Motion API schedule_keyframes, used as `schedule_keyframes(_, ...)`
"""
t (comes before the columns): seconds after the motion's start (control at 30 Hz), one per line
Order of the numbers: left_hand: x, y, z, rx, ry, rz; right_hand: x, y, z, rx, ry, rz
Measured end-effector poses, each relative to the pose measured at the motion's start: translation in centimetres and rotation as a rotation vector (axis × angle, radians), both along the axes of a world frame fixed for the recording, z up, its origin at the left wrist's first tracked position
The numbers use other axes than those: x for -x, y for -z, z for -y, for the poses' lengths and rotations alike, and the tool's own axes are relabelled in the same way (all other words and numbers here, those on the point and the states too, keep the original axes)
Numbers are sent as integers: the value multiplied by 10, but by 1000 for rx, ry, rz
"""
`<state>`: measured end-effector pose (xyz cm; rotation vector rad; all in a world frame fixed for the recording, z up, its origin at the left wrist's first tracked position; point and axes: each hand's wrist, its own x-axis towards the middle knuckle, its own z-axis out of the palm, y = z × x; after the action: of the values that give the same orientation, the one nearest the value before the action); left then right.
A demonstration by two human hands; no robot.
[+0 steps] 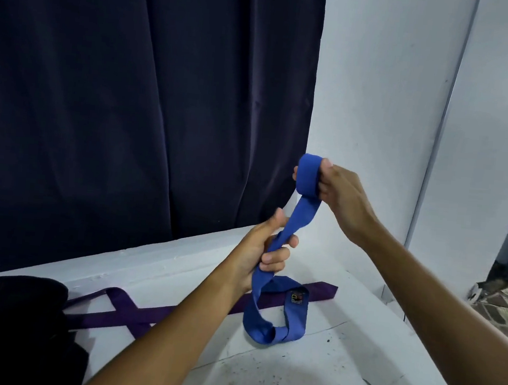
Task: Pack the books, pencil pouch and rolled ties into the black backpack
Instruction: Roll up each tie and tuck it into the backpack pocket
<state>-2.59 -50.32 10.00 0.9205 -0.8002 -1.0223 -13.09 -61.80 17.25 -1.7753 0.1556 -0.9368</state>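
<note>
Step in hand: rolling the blue tie (285, 245) into a coil, judging by the tight roll already formed at its upper end.
Right hand (338, 194): raised, fingers and thumb curled round the roll, gripping it firmly.
Left hand (267, 246): lower, fist closed loosely round the tie's strip, feeding it upward.
Tie's tail: hangs below the left hand and loops on the white table (307, 371), its label end showing near the purple tie.
Purple tie (173, 311): lies flat and unrolled across the table, behind the blue loop; not yet dealt with.
Black backpack (10, 324): at the left edge, only partly in view; I cannot tell whether it is open.
Books, pencil pouch: not in view.
Doing it well: I would keep the strip taut between the two hands, let it slide through the left fist untwisted, and turn the roll squarely so its edges stay flush.
Risk: the twist in the hanging loop may wind in and skew the coil.
</note>
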Motion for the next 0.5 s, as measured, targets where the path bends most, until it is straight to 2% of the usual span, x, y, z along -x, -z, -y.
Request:
schedule_keyframes(0.07, -8, 2, -5, -21, 54, 67, 0, 8, 8, 149, -18, -143)
schedule_keyframes(0.23, -38, -5, -20, -96, 206, 280, 11, 11, 12, 296, -194, -483)
schedule_keyframes(0.3, -48, -14, -27, -180, 225, 326, 14, 10, 10, 329, -266, -666)
schedule_keyframes(0.4, -56, -24, -34, -273, 222, 440, 22, 7, 8, 491, -337, -960)
schedule_keyframes(0.5, -67, -29, -38, -306, 294, 562, 28, 14, 9, 524, -436, -1104)
